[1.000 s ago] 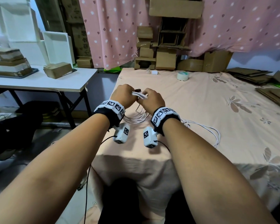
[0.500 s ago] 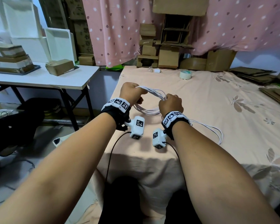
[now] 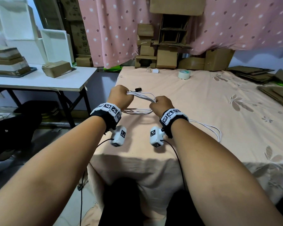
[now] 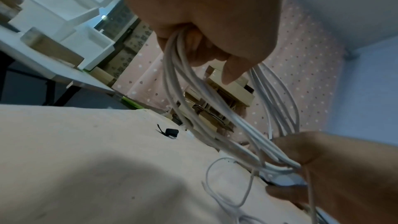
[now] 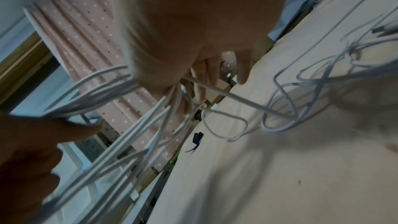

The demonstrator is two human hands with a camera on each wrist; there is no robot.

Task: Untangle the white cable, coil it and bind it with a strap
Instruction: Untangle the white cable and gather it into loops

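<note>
A white cable hangs in several loops stretched between my two hands above the peach bedsheet. My left hand grips one end of the loops in a fist. My right hand grips the other end, with two fingers sticking out. A loose tail of the cable trails over the sheet to the right of my right wrist and lies in tangled loops. A small black strap lies on the sheet just beyond my hands, also seen as a black strap in the left wrist view.
A roll of tape and a small white plug lie further back on the bed. Cardboard boxes stack against the pink curtain. A white table with boxes stands to the left. Flat cardboard lies at the right.
My hands have drawn apart, stretching the cable loops out between them. The black strap, hidden behind the hands before, now shows on the sheet.
</note>
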